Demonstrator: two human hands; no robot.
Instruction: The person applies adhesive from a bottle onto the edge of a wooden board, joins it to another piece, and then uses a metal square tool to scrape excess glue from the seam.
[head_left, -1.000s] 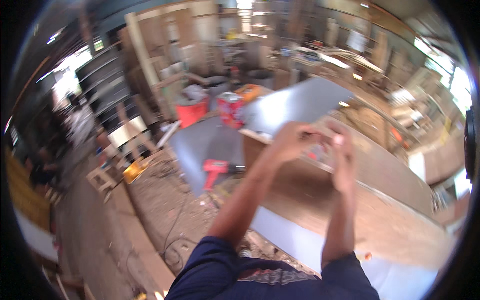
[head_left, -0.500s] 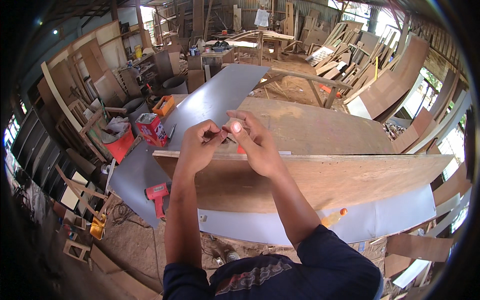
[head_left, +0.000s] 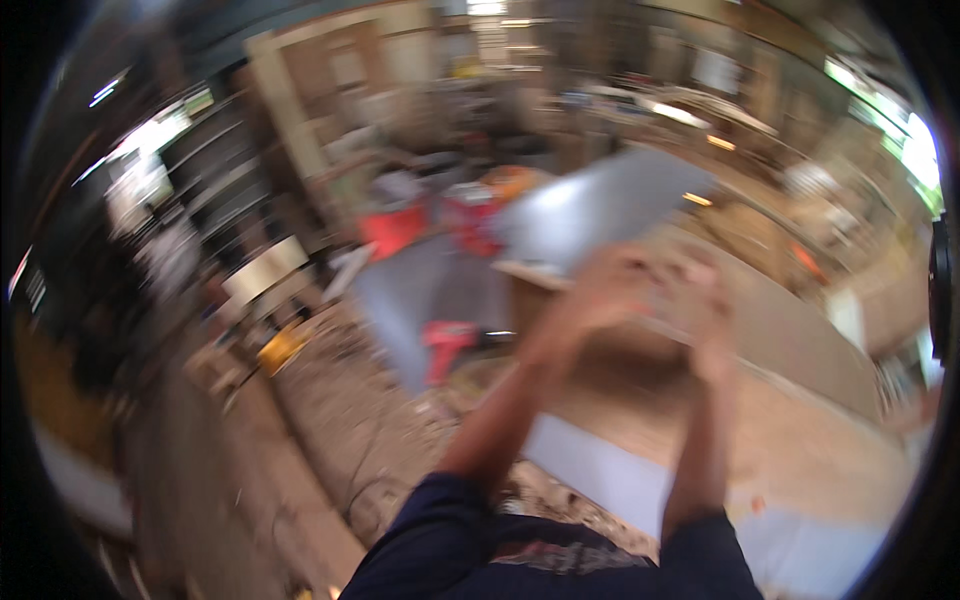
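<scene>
Motion smears the whole picture. My left hand (head_left: 608, 285) and my right hand (head_left: 704, 300) are raised close together above the top edge of a brown wooden panel (head_left: 790, 415). Their fingertips point toward each other, but the fingers are too blurred to show whether they are open or closed. Anything between them cannot be made out. Left of my left forearm, a red heat gun (head_left: 447, 345) lies at the edge of a grey sheet (head_left: 400, 295).
Beyond the grey sheet stand a red bucket (head_left: 393, 230), a red can (head_left: 472, 218) and an orange box (head_left: 515, 182). A yellow container (head_left: 284, 348) sits on the dirt floor at left. Boards lean against the back wall.
The view has swung left, so the panel, heat gun and containers now appear farther right and tilted. Both hands remain raised close together over the panel; the picture has become blurred.
</scene>
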